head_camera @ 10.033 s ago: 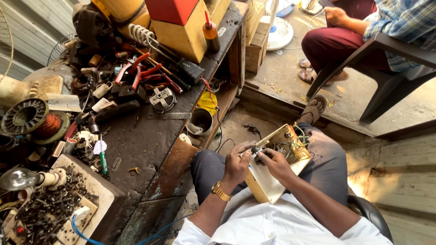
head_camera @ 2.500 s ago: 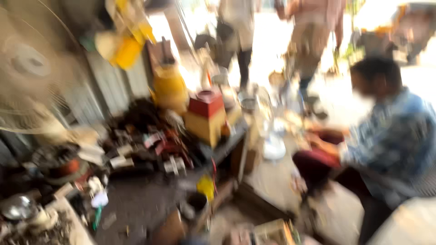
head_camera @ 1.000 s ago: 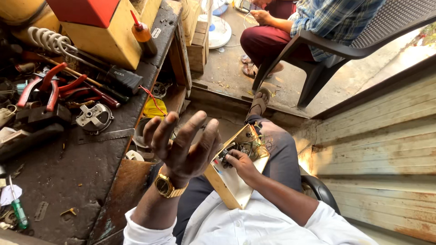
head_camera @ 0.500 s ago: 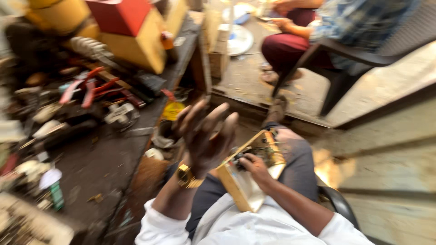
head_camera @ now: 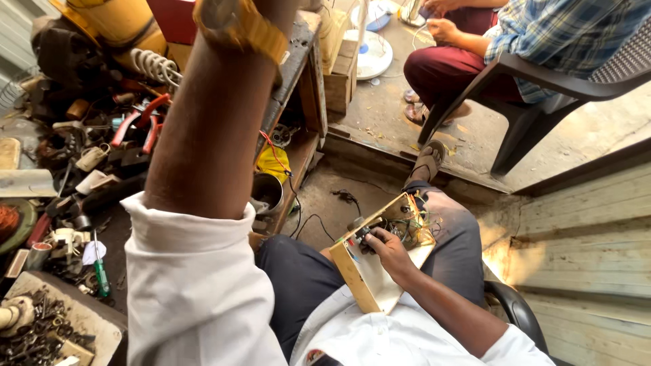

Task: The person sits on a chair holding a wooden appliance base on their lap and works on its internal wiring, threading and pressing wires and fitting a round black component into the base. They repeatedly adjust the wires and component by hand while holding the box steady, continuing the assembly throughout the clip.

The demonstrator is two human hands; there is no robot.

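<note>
My left arm [head_camera: 210, 129] had swung up past the frame top, hiding its hand, so I couldn't tell its grip. My right hand [head_camera: 385, 244] clasped the wired wooden box [head_camera: 369, 271] on my lap.

wooden switch box [head_camera: 380, 271] | open, tangled wires inside | tilted on lap

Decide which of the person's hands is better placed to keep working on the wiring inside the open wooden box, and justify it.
Probably the right. The right hand already rests on the wooden box on the lap, fingers at the wires. The left arm is raised towards the camera, its hand out of frame above the gold watch.
</note>
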